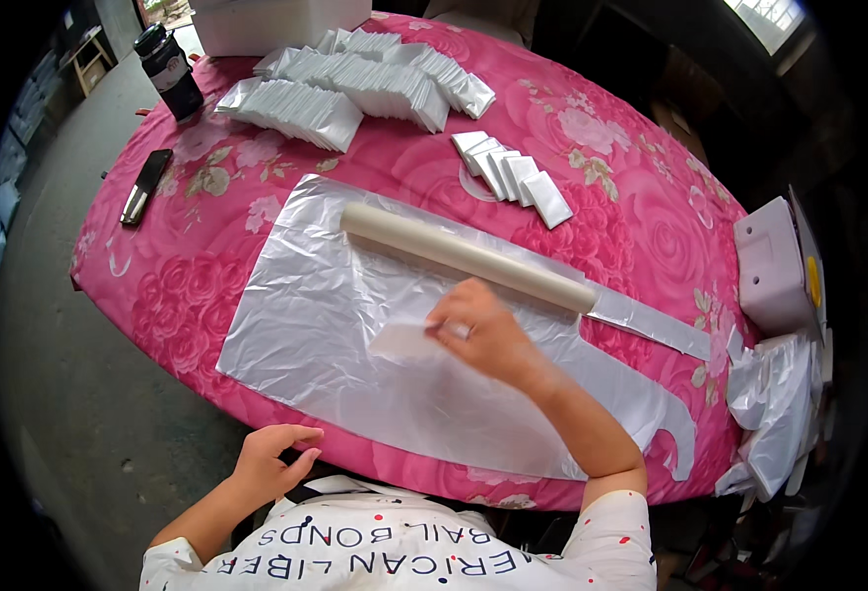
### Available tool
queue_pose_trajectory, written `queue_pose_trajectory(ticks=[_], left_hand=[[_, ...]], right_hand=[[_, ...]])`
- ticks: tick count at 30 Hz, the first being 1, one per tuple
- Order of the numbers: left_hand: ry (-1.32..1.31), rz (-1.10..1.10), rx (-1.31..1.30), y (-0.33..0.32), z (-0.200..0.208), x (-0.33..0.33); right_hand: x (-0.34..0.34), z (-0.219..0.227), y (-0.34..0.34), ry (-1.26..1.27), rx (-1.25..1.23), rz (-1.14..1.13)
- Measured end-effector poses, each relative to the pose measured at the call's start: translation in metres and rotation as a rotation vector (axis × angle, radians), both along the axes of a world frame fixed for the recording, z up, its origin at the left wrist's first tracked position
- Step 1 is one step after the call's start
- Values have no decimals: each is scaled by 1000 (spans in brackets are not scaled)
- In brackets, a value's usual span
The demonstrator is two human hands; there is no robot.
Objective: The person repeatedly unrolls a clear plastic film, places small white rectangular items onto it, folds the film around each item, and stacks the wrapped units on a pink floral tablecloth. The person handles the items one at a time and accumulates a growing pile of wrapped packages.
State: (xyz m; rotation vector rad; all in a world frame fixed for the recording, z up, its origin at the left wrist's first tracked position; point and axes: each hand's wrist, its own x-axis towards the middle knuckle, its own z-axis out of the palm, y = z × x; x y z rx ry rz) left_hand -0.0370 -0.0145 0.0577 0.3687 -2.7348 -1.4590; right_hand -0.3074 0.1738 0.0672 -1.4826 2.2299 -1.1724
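Observation:
My right hand (478, 333) is above a thin white plastic sheet, its fingers pinched on a small pale flat piece (401, 341). Motion blurs that piece, and I cannot tell its kind. The plastic sheet (291, 286) lies spread and wrinkled on the table, shaped like a disposable apron with strap-like strips at its right end. A long off-white tube (468, 258) rests across the sheet's far side, slanting down to the right. By the table's near edge, my left hand (274, 463) holds nothing, with thumb and fingers apart.
On the pink flowered tablecloth (641, 222) lie rows of folded white packets (355, 84) and a smaller fanned group (513, 177). A dark bottle (170, 74), a phone (146, 187) and a white box (276, 25) are farther left. A white bin (774, 266) and crumpled plastic (774, 404) are right.

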Motion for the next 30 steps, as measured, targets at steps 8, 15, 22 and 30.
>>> queue_pose_trajectory(ticks=[8,15,22,30], left_hand=[[-37,-103,115,21,-1,-8],[66,-175,-9,18,0,-17],[190,-421,-102,35,-4,-53],[297,-486,-370,96,-17,-123]], right_hand=[[-220,-45,71,-87,22,-825],[-178,-27,69,302,197,-786],[-34,-13,108,244,358,-416],[116,-23,142,64,302,-337]])
